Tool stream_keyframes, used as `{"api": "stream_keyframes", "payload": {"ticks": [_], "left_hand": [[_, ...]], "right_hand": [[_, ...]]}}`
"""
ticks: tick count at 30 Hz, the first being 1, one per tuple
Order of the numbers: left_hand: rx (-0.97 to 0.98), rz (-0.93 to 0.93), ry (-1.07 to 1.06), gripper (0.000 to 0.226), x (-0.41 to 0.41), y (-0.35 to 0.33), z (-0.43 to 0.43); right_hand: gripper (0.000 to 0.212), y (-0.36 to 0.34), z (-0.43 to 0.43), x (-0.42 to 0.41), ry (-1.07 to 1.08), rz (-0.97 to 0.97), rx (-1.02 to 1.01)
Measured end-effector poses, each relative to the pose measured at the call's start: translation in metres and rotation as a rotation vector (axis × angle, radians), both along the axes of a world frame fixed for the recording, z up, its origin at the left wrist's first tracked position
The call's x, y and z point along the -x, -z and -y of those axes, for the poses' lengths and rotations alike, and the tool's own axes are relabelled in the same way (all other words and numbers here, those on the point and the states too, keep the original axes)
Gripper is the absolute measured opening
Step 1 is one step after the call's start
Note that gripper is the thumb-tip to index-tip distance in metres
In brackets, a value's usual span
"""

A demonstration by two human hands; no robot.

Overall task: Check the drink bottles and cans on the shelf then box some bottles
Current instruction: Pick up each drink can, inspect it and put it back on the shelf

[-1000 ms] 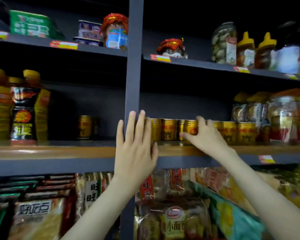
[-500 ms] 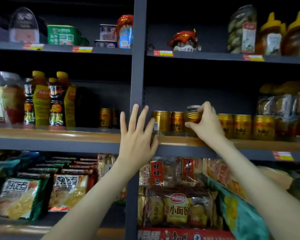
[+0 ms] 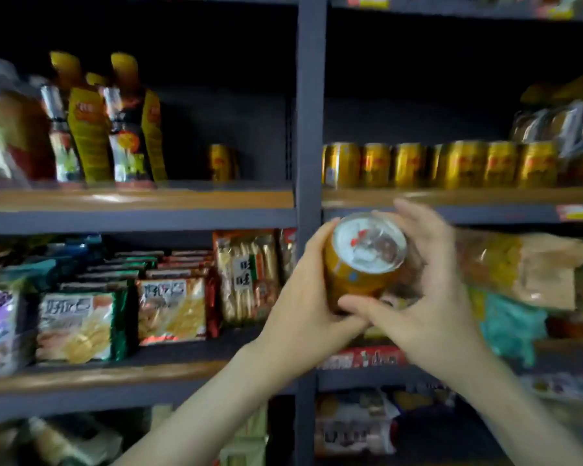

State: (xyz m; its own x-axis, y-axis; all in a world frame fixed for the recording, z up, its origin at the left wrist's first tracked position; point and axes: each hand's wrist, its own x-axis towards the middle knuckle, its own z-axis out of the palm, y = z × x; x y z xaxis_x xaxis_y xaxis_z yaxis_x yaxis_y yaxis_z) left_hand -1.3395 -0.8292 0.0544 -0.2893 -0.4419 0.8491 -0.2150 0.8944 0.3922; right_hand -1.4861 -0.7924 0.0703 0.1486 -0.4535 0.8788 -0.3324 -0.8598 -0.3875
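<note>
Can (image 3: 360, 264), gold and tilted top-out, sits just below the row of cans (image 3: 441, 164) on the shelf (image 3: 468, 198), the left hand (image 3: 303, 297) cupping its side, the right hand (image 3: 428, 290) wrapping its base. Likely rigid, smooth, slippery; best gripped round the wall.

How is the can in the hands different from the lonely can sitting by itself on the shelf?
The held can is tilted, its silvery top facing the camera; the lone can stands upright, its top not showing. The held can is off the shelf, gripped between the left hand and right hand; the lone can rests untouched on the wooden shelf. Both are golden.
</note>
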Motion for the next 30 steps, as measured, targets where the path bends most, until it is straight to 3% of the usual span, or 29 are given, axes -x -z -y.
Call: {"api": "stream_keyframes", "payload": {"ticks": [4, 7, 12, 18, 20, 23, 25, 28, 30], "left_hand": [[-0.22, 0.035, -0.059, 0.077, -0.066, 0.084, -0.019], [-0.346, 0.098, -0.138, 0.079, -0.114, 0.155, -0.039], [-0.509, 0.117, -0.146, 0.074, -0.168, 0.223, -0.075], [-0.751, 0.107, -0.116, 0.082, -0.19, 0.25, -0.091], [-0.812, 0.109, -0.101, 0.087, -0.192, 0.255, -0.095], [-0.876, 0.083, -0.12, 0.088, -0.198, 0.259, -0.101], [-0.852, 0.182, -0.149, 0.086, -0.2, 0.259, -0.104], [-0.768, 0.333, -0.216, 0.091, -0.193, 0.258, -0.109], [-0.783, 0.291, -0.257, 0.082, -0.189, 0.26, -0.107]], "right_hand": [[0.1, 0.088, -0.012, -0.057, -0.158, -0.02, -0.363], [0.088, 0.151, -0.023, -0.099, -0.224, -0.04, -0.642], [0.079, 0.224, -0.047, -0.154, -0.169, -0.088, -0.796], [0.073, 0.242, -0.054, -0.177, -0.108, -0.064, -0.943], [0.064, 0.246, -0.057, -0.182, -0.123, 0.116, -1.089], [0.058, 0.254, -0.055, -0.181, -0.289, 0.729, -1.452], [0.051, 0.255, -0.052, -0.177, -0.38, 1.041, -1.612], [0.043, 0.256, -0.052, -0.174, -0.44, 1.172, -1.753], [0.042, 0.259, -0.053, -0.176, -0.48, 1.169, -1.874]]}}
